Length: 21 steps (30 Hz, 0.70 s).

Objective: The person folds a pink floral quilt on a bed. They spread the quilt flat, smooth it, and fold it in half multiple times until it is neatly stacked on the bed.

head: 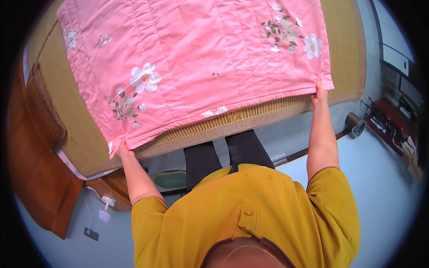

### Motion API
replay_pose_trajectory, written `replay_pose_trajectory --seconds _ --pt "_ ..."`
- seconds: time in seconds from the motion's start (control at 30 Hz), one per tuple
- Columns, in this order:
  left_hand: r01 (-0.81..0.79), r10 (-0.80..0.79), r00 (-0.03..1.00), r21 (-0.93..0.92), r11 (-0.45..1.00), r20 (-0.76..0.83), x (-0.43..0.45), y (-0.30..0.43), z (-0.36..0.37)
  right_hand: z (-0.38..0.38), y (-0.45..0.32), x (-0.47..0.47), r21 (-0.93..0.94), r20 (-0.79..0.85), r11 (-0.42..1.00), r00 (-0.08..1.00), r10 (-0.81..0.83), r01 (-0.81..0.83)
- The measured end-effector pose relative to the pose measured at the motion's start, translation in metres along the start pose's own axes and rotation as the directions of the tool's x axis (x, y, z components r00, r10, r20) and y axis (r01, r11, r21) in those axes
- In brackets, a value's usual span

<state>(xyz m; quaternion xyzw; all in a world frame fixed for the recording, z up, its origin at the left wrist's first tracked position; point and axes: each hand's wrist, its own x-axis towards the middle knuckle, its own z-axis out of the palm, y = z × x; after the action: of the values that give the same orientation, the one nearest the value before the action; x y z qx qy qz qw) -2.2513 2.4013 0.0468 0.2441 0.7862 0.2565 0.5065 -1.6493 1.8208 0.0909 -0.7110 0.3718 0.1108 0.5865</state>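
A pink quilt [194, 67] with white flowers and green leaves is spread over a bed covered by a tan woven mat [345, 50]. My left hand [125, 149] grips the quilt's near left corner, where the cloth bunches a little. Close to the near right corner, my right hand [320, 93] pinches the hem. Between my hands the near edge of the quilt is stretched, and the mat's ribbed border shows below it. Parts of my fingers are hidden by the cloth.
Left of the bed rises a brown wooden headboard [40, 167], with a brown woven pillow [45, 104] by it. A white lamp [107, 202] and power socket [90, 233] are at lower left. A bin [355, 124] and a cluttered dark red rack [392, 117] stand at right.
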Motion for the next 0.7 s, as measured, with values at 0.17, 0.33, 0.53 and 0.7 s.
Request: replay_pose_trajectory --seconds 0.17,0.33,0.53,0.7 --pt "-0.116 0.117 0.986 0.019 0.993 -0.12 -0.002 -0.007 0.024 -0.049 0.013 0.047 -0.09 -0.002 0.995 0.999 -0.044 0.044" --pt "0.15 -0.155 0.988 -0.222 0.963 -0.004 0.034 -0.01 -0.011 -0.004 0.016 0.038 -0.012 -0.166 0.999 0.985 0.039 -0.042" --pt "0.32 -0.284 0.938 -0.181 0.93 0.199 -0.014 0.006 0.032 0.005 -0.003 -0.002 0.031 0.054 0.953 0.952 0.3 -0.302" --pt "0.3 -0.241 0.935 -0.221 0.928 0.261 -0.034 -0.001 0.013 -0.008 0.038 -0.017 0.037 0.538 0.987 0.835 0.114 -0.158"
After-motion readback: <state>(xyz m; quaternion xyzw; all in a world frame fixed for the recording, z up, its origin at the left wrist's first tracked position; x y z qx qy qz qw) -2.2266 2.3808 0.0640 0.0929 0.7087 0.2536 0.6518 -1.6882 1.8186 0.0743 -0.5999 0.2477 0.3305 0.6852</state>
